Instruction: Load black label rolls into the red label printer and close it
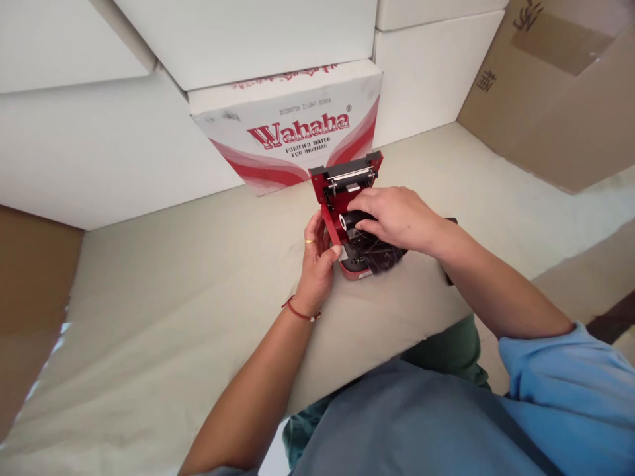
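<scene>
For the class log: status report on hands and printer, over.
Left hand gripping red printer side. Right hand gripping black roll inside, lid open. Nothing obstructing.

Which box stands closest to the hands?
The white cardboard box printed with red "Wahaha" lettering, directly behind the open red printer; the plain white boxes and brown cardboard box stand farther away.

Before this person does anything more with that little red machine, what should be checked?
1. Is the lid of the red printer open and upright: ok.
2. Does the left hand steady the printer's side: ok.
3. Is the right hand on the black roll: ok.
4. Is that grip firm: cannot tell.
5. Is the roll fully seated in its bay: cannot tell, fingers cover it.
6. Does the printer sit on the table: ok.
</scene>
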`<act>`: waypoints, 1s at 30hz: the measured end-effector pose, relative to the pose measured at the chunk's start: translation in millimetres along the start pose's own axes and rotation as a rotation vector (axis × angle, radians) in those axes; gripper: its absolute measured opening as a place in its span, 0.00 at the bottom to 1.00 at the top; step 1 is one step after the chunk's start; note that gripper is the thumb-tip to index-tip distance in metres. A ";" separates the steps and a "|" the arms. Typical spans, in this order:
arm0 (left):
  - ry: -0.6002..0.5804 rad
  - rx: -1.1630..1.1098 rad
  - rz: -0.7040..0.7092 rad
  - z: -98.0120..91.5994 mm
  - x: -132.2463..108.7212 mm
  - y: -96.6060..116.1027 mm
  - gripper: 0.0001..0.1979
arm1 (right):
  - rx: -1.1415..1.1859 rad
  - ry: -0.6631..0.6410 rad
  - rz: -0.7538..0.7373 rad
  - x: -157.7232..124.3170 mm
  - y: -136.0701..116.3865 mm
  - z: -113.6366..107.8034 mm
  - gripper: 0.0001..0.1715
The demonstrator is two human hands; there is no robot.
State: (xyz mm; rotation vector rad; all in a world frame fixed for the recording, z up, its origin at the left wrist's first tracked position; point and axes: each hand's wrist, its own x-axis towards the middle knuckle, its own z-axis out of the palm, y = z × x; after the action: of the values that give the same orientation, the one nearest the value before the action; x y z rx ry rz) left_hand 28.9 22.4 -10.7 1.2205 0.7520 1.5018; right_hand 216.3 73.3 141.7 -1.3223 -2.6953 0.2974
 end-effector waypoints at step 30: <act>0.172 0.472 0.256 11.2 -15.5 16.9 0.27 | 0.303 0.401 -0.276 -92.7 12.7 35.1 0.11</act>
State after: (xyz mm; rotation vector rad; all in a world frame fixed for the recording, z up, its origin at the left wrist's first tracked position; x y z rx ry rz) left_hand 33.7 1.4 3.0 1.5978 1.1461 1.7104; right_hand 275.7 3.2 102.3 -0.8128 -2.3387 0.3493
